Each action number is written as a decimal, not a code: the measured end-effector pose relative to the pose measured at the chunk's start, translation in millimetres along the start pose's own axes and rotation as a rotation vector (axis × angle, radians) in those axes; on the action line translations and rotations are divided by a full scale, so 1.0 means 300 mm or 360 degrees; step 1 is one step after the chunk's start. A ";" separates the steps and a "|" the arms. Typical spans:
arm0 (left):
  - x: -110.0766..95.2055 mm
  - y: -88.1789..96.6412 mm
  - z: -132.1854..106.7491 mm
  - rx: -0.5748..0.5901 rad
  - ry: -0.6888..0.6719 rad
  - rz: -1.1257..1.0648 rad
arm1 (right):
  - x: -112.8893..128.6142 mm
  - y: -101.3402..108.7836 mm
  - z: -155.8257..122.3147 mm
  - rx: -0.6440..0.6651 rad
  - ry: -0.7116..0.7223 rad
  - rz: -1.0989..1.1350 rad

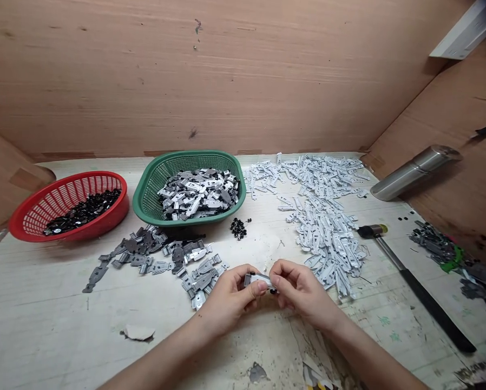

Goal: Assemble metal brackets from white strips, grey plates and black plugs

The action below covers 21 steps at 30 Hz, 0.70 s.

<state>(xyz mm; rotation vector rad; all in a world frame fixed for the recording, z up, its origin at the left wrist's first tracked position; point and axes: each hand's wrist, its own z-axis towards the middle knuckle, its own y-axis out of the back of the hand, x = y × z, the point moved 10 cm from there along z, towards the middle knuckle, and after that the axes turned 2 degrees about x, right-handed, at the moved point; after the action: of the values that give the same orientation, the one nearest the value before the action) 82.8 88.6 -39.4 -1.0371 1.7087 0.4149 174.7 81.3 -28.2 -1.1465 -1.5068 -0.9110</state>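
Plywood walls box in a worn white desk [44, 303] strewn with small metal parts. At its near edge, the person's left hand [229, 298] and right hand [297, 290] meet, the fingers of both clenched on one small grey metal clip [258, 279] held just above the surface. A scatter of darker grey plates [153, 257] lies just left of the hands; a long drift of pale grey strips [328, 227] runs along the right. Behind stand a green basket [153, 200] of mixed pieces and a red basket [27, 216] of black ones, with a few black beads [238, 228] between basket and hands. A hammer [413, 284] and a steel flask [413, 172] lie to the right. The work appears to be mid-assembly, two parts being pressed together; seating them likely calls for firm thumb pressure.
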 end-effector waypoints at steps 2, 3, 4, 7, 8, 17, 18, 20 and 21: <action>-0.005 -0.001 0.001 -0.0024 -0.0010 -0.0006 | 0.022 0.010 -0.008 -0.0085 0.0112 -0.0192; -0.006 -0.003 0.002 -0.0020 -0.0010 -0.0020 | 0.031 0.012 -0.012 -0.0116 0.0158 -0.0263; -0.005 -0.007 0.003 -0.0006 -0.0004 -0.0042 | 0.036 0.012 -0.016 -0.0129 0.0186 -0.0289; 0.009 -0.015 0.004 0.0046 0.0040 -0.0092 | 0.018 0.002 -0.017 -0.0028 0.0143 -0.0095; 0.014 -0.012 0.003 0.0048 0.0050 -0.0104 | 0.004 -0.003 -0.016 0.0040 0.0088 0.0035; -0.010 -0.016 -0.006 0.0123 0.0030 -0.0207 | -0.051 -0.016 -0.018 0.0444 -0.0201 0.0771; -0.011 -0.017 -0.009 0.0121 0.0051 -0.0224 | -0.053 -0.021 -0.018 0.0447 -0.0205 0.0813; -0.013 -0.019 -0.018 0.0113 0.0091 -0.0242 | -0.057 -0.034 -0.018 0.0451 -0.0219 0.0871; -0.016 -0.020 -0.023 0.0115 0.0102 -0.0235 | -0.059 -0.038 -0.019 0.0443 -0.0230 0.0893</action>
<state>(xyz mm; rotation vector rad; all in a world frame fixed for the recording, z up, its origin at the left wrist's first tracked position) 83.8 82.4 -31.1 -1.1257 1.6779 0.2260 166.2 69.0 -44.3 -1.3458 -1.2692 -0.2349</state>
